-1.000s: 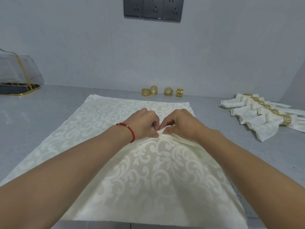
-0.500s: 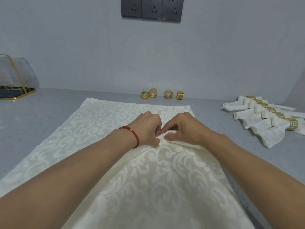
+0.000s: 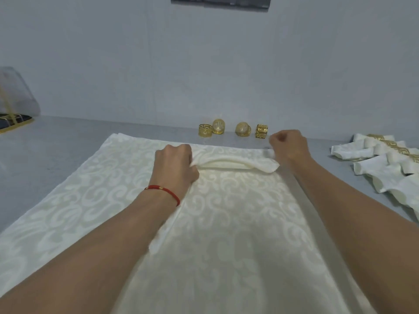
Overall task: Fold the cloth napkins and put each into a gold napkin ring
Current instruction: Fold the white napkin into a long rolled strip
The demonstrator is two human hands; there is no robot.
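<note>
A cream damask napkin (image 3: pixel 95 196) lies spread on the grey counter, with its near half folded over toward the far edge. My left hand (image 3: pixel 175 165) pinches the folded edge near the middle. My right hand (image 3: pixel 288 147) pinches the same edge at the napkin's far right corner, fingers curled. Between the two hands the fold bulges up in a loose ridge. Several gold napkin rings (image 3: pixel 233 129) stand in a row by the wall beyond the napkin.
Several folded napkins in gold rings (image 3: pixel 385 162) lie in a fanned row at the right. A clear cover with gold trim (image 3: pixel 15 105) sits at the far left. A dark socket panel (image 3: pixel 221 2) hangs on the wall.
My hands were together at the napkin's middle; they have carried the edge forward and spread apart, the right hand moving out to the far right corner. The view has tilted down.
</note>
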